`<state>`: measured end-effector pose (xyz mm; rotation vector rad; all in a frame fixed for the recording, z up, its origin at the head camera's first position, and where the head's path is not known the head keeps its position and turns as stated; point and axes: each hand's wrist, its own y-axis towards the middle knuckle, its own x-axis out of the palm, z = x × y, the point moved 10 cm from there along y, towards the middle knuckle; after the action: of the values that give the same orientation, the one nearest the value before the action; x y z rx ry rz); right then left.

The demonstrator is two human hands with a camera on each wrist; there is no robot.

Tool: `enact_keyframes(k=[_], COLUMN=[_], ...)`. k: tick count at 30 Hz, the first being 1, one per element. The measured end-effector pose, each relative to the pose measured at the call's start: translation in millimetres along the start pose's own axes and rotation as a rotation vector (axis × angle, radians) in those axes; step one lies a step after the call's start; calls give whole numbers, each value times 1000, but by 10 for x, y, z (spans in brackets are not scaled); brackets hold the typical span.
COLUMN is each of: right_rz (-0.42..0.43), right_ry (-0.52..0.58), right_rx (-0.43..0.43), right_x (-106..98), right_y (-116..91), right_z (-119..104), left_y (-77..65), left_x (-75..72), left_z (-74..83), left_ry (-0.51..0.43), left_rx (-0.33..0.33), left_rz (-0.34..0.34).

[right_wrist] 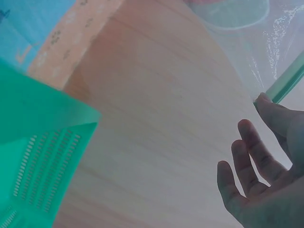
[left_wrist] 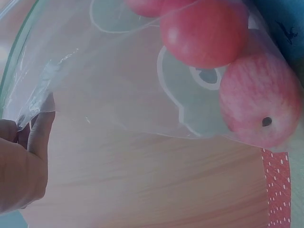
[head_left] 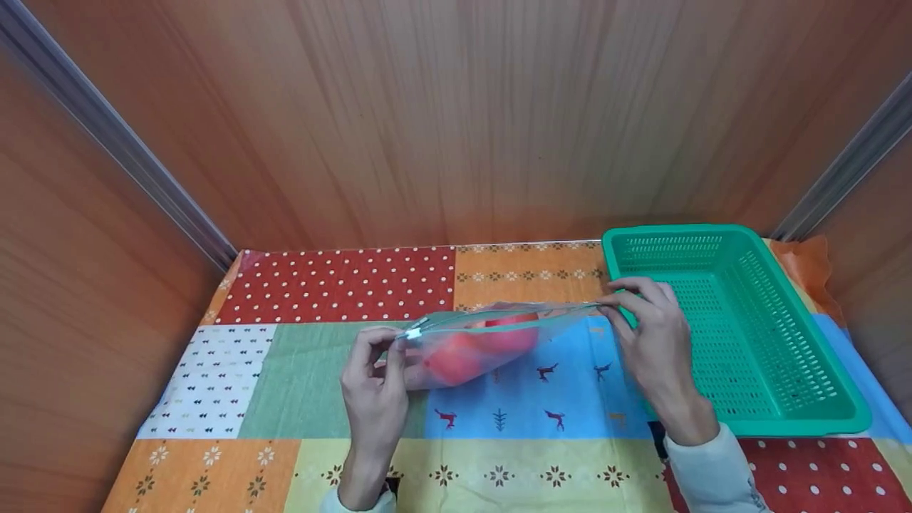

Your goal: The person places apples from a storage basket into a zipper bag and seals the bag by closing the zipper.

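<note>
A clear slider zip bag [head_left: 563, 322] with a green zip strip hangs between my two hands. Several red apples [head_left: 456, 360] lie inside it, bunched at the bottom; one apple [left_wrist: 260, 102] shows its dark stem hollow in the left wrist view. My left hand [head_left: 374, 392] pinches the left top corner, right beside the white slider [head_left: 413, 333]. At the opposite end of the strip, my right hand [head_left: 655, 345] pinches the corner between thumb and forefinger, its other fingers [right_wrist: 244, 164] spread loosely. The zip strip is stretched nearly straight across.
A green perforated plastic basket [head_left: 848, 399] stands at the right, partly behind my right hand. Under everything lies a patchwork-patterned tablecloth [head_left: 328, 413]. Wood-grain panels [head_left: 456, 128] enclose the table at the back and both sides.
</note>
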<state>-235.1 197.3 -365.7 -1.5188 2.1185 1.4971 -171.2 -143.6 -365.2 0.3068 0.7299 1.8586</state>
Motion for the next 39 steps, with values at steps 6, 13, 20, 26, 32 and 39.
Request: enact_keyframes(k=[6, 13, 20, 26, 32, 39], right_rz=[5, 40, 81, 105, 105, 115], right_ry=[-9, -11, 2, 18, 22, 24], right_rx=[16, -1, -15, -32, -9, 4], right_x=[-91, -244, -413, -541, -642, -761], right_y=[22, 52, 80, 99, 126, 155], right_z=[-33, -84, -130, -169, -164, -171], left_y=[45, 100, 134, 160, 182, 208], left_x=[3, 18, 39, 72, 110, 185], left_z=[11, 31, 103, 145, 189, 202], left_ry=[-34, -35, -37, -43, -60, -87], left_rx=[11, 8, 31, 31, 43, 37], left_rz=[10, 9, 8, 9, 8, -3])
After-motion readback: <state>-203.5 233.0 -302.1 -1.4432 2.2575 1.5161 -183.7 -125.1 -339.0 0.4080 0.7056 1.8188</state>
